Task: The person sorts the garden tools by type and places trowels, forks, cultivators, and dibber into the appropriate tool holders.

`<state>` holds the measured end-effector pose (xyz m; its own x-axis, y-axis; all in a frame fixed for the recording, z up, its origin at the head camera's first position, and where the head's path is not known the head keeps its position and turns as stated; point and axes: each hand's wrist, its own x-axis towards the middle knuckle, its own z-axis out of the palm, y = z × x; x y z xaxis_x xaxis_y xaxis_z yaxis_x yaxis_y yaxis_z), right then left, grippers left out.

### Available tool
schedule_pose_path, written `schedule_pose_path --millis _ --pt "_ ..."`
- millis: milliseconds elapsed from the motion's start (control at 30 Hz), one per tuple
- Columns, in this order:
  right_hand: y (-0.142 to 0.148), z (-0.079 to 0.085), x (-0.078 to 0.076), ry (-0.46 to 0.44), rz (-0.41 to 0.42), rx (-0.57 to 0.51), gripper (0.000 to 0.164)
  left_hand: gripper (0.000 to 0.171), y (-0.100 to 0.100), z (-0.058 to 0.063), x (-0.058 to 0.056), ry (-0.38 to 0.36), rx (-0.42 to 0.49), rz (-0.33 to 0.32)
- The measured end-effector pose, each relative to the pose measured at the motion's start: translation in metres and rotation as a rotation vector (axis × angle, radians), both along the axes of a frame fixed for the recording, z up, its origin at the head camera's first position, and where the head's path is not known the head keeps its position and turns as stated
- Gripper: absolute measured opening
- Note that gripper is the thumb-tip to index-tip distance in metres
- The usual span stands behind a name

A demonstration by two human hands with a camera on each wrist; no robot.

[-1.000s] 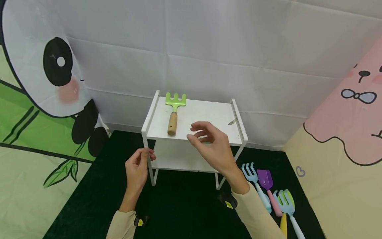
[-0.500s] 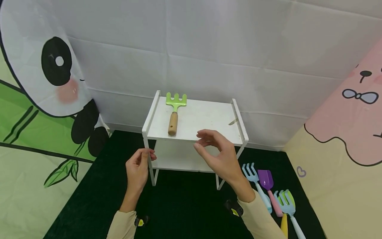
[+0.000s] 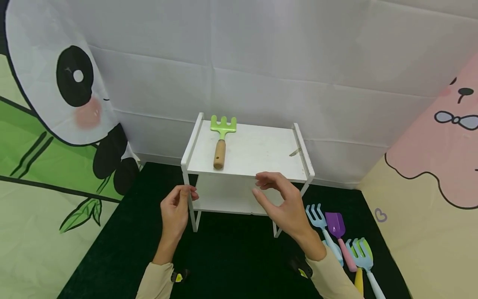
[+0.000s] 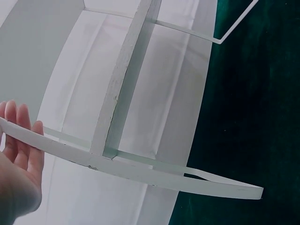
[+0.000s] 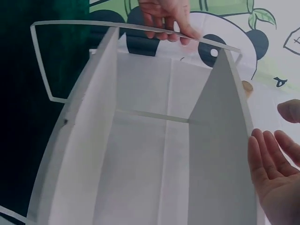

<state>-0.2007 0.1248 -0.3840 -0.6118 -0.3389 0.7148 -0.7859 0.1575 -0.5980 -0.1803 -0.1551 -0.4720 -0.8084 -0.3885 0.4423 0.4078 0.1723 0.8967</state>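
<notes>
A small white two-tier shelf point(image 3: 257, 149) stands against the back wall. My left hand point(image 3: 174, 214) grips its front left leg point(image 4: 65, 150); in the left wrist view the fingers pass behind the white bar. On the left of the top board lies a green hand rake point(image 3: 220, 153) with a wooden handle, tines to the back. My right hand point(image 3: 285, 205) hovers before the shelf's front edge, thumb and fingers apart, nothing between them. In the right wrist view its fingertips point(image 5: 257, 138) come right up to the top board's edge.
Several toy garden tools lie on the dark green floor at the right, among them a light blue fork point(image 3: 317, 218), a purple shovel point(image 3: 335, 224) and another blue fork point(image 3: 362, 257) over a yellow-handled tool. A white cloth wall point(image 3: 261, 62) rises behind the shelf.
My right hand has drawn back from over the top board, down and to the right, with its fingers spreading wider. My left hand keeps its grip; the rake has stayed in place.
</notes>
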Motion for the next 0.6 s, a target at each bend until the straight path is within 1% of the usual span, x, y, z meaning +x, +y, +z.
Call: schedule_pose_path --millis 133,333,600 --pt "0.004 -0.006 0.002 0.004 -0.004 0.005 0.040 0.030 0.000 0.000 0.000 -0.002 0.003 0.000" --pt "0.013 -0.016 0.005 0.001 0.015 0.018 0.041 0.029 0.000 -0.001 -0.001 0.004 -0.005 0.008" --pt "0.022 -0.037 0.008 0.003 -0.038 0.066 0.040 0.028 0.000 -0.001 -0.002 0.018 -0.012 0.010"
